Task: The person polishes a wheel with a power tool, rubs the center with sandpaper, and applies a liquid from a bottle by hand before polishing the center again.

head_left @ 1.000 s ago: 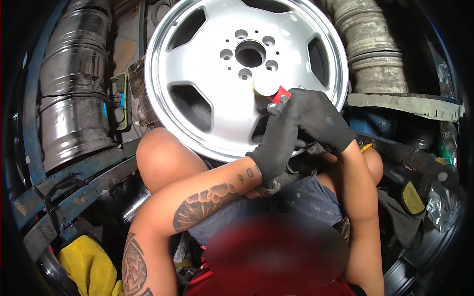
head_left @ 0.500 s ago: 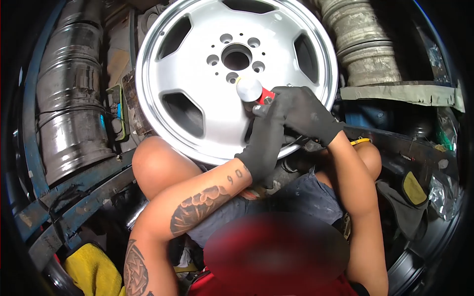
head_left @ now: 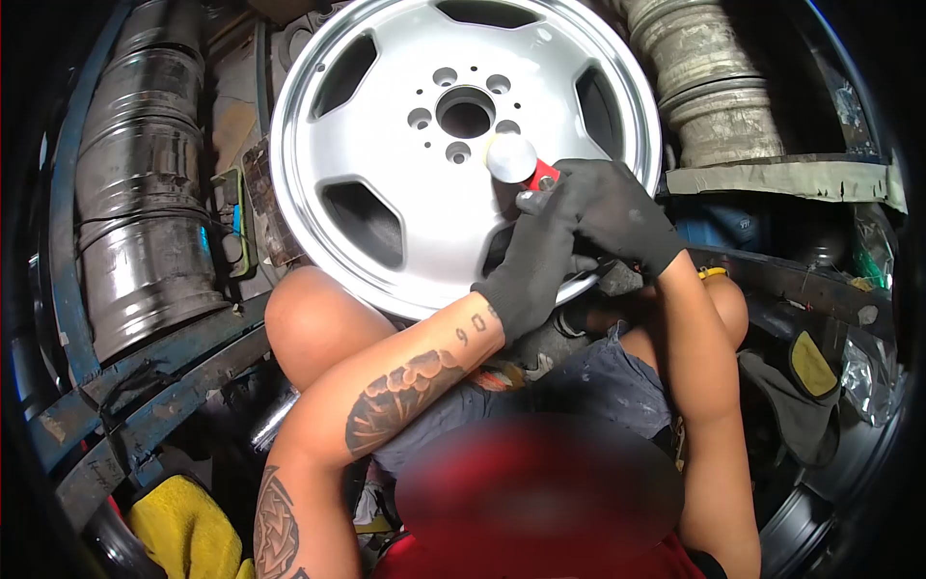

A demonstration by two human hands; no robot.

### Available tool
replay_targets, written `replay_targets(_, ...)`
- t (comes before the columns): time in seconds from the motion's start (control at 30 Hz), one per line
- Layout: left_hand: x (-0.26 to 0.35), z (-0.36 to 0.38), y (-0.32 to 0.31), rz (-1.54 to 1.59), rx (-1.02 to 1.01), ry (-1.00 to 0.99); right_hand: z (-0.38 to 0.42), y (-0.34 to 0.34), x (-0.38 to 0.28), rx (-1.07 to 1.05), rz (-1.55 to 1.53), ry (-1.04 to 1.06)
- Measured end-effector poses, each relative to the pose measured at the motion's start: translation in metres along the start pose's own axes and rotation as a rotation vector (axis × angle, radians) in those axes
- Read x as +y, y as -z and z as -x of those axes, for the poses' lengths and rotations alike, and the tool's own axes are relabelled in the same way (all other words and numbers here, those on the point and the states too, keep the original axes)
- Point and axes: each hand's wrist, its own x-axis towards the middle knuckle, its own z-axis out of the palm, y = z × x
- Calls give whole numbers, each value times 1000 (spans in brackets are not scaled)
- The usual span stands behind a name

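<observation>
A silver alloy wheel rim [head_left: 424,222] lies face up in front of me, between my knees. Both my hands wear dark gloves and are closed together around a red hand-held tool [head_left: 545,178] with a round silver head. That head sits over the rim's face, just below and right of the centre bore, overlapping a bolt hole. From the lower left my left hand [head_left: 531,265] grips the tool, its thumb up near the head. My right hand [head_left: 625,212] wraps the tool's body from the right, so most of the handle is hidden.
Stacked metal wheel barrels stand at the left [head_left: 145,183] and upper right [head_left: 719,106]. A blue metal frame [head_left: 64,280] runs along the left. Yellow cloth [head_left: 183,526] lies at lower left; a dark cloth with a yellow patch [head_left: 796,400] hangs at right.
Both hands have moved the tool's head a little right and up across the rim's face. The grip stays the same, and the rim appears shifted very slightly right.
</observation>
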Motion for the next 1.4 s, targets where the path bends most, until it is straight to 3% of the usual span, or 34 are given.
replay_targets(0.1,-6,7,7,44,9,-22,-4,-13,14,12,32,154)
replay_targets(0.13,-10,9,6,-118,14,-118,-5,-16,17,17,49,162)
replay_targets(0.23,-5,4,3,-49,-52,-114,-2,-5,13,7,48,121)
replay_targets(0.33,-8,5,0,-3,7,-113,-3,-6,10,-30,18,76)
replay_targets(0.43,-13,7,9,4,31,-78,-5,-16,17,-30,15,183)
replay_targets(0.6,1,-2,-4,62,-26,-65,-2,-2,-1,33,88,-58)
replay_targets(0.73,-4,9,2,-61,52,-73,-7,-15,19,-15,4,159)
replay_targets(0.87,-3,17,-1,-32,51,-61,-3,-19,21,-50,47,222)
replay_targets(0.97,-1,12,1,-35,19,-41,2,-14,12,6,39,77)
replay_targets(1.17,-4,17,3,10,114,-80,-10,-25,12,-96,-13,146)
replay_targets(1.4,3,-2,4,-42,3,-73,-1,-10,7,82,39,-35)
